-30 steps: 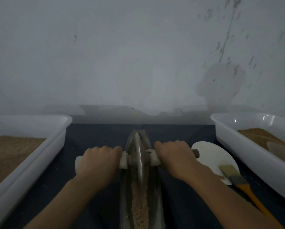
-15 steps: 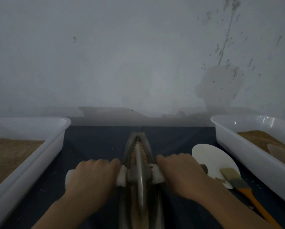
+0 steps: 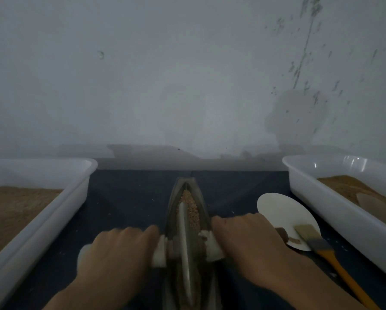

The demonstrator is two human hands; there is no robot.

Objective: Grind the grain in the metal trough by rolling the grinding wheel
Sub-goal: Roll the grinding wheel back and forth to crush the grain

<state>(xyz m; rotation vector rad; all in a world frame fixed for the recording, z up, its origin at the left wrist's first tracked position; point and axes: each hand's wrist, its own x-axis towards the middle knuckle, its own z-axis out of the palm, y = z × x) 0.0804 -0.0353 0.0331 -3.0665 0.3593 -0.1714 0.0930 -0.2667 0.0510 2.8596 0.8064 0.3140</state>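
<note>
Trough [image 3: 204,211] runs 12–6 down the centre of the dark mat [image 3: 131,198]; far tip stops short of the wall [image 3: 187,86] at 12, near end cut off by the bottom edge. Wheel [image 3: 185,238] stands on edge in the trough's near half, with grain [image 3: 191,209] showing in the channel ahead of it toward 12. Left hand [image 3: 113,253] at 9 of the wheel, fingers clenched over the left end of the axle [image 3: 160,249]; right hand [image 3: 248,240] at 3, fingers clenched over the right end. White sleeves on the axle sit just beside the trough rims either side. Open mat strips flank the trough: the left one runs out to the left tray [image 3: 53,211] at 9, the right one is narrower, taken up by a pale disc [image 3: 277,211] at 2–3. Right tray [image 3: 344,222] beyond it, at 3. Brush [image 3: 317,245] lies bristles on the disc's near edge, orange handle running to 5 and cut off at the frame bottom. Both trays are white glossy plastic, holding brown granular fill, and both are cropped by the frame sides. A pale flat piece lies in the right tray, partly cut off; can't tell what it is. Hands are motion-blurred and the light is dim. Trough is dull grey metal, boat-shaped, pointed at 12. Wall is rough, stained at upper right.
</note>
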